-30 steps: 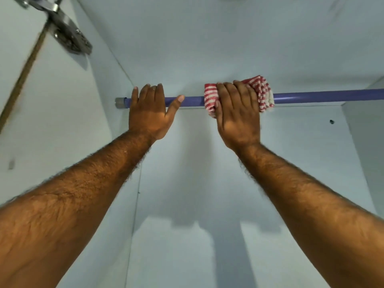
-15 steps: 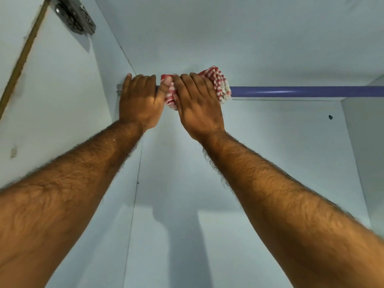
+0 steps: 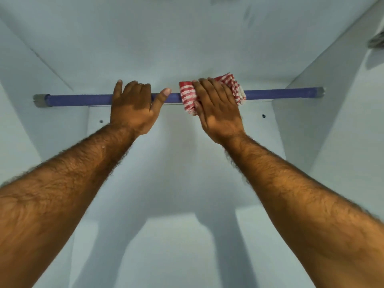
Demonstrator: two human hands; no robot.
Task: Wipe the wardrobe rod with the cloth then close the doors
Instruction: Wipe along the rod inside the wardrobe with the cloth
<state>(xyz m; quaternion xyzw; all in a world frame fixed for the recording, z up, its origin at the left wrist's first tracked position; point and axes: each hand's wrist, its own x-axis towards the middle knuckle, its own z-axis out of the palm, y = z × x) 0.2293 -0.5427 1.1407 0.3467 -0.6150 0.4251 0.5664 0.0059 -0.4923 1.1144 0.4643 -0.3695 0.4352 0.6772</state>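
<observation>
A purple wardrobe rod (image 3: 79,99) spans the white cabinet from a metal socket on the left wall to one on the right wall. My left hand (image 3: 133,109) grips the rod left of its middle, fingers over the top and thumb stretched along it. My right hand (image 3: 218,107) presses a red-and-white striped cloth (image 3: 188,94) wrapped around the rod just right of the middle. Both hands hide the rod beneath them. The doors are out of sight.
White side walls close in on the left (image 3: 18,65) and right (image 3: 311,121). A metal hinge (image 3: 377,40) shows at the upper right edge. Small holes (image 3: 263,116) dot the back panel below the rod.
The cloth and my right hand slid right along the rod, away from my left hand. My view swung right, so both rod ends now show.
</observation>
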